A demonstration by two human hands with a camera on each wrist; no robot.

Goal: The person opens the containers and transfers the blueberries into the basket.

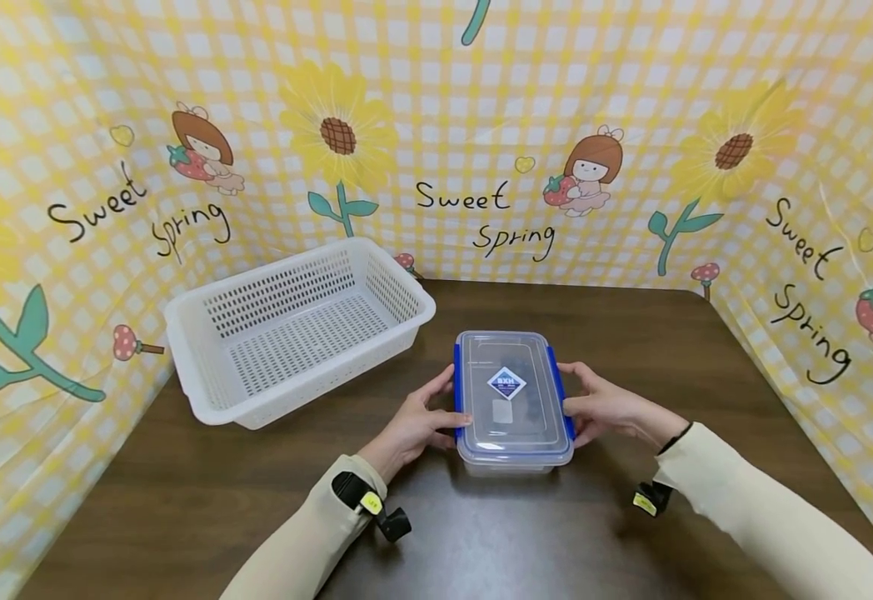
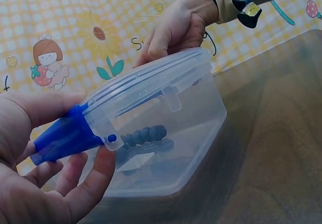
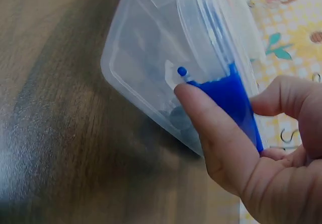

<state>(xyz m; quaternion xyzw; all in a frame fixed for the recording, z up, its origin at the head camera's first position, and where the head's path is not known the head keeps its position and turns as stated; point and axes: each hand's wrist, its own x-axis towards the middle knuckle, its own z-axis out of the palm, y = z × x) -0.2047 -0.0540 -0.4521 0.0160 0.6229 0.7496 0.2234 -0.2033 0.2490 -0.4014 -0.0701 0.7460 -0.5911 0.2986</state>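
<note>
Clear box [image 1: 513, 404] sits on the table [image 1: 182, 500], right of the basket [image 1: 294, 325]. Your left hand [image 1: 414, 425] and right hand [image 1: 605, 408] each pinch a blue clip [image 2: 63, 138].

I am seated at a staged recording booth rather than a lived-in room — a dark wooden table [image 1: 706, 350] closed in on three sides by a yellow checked backdrop [image 1: 436, 83] printed with sunflowers, cartoon girls and the words "Sweet Spring". Small cameras [image 1: 376, 510] are strapped to both my wrists, and only a white basket [image 1: 204, 400] and a lidded box [image 1: 511, 400] — household wares — stand on the table.
</note>
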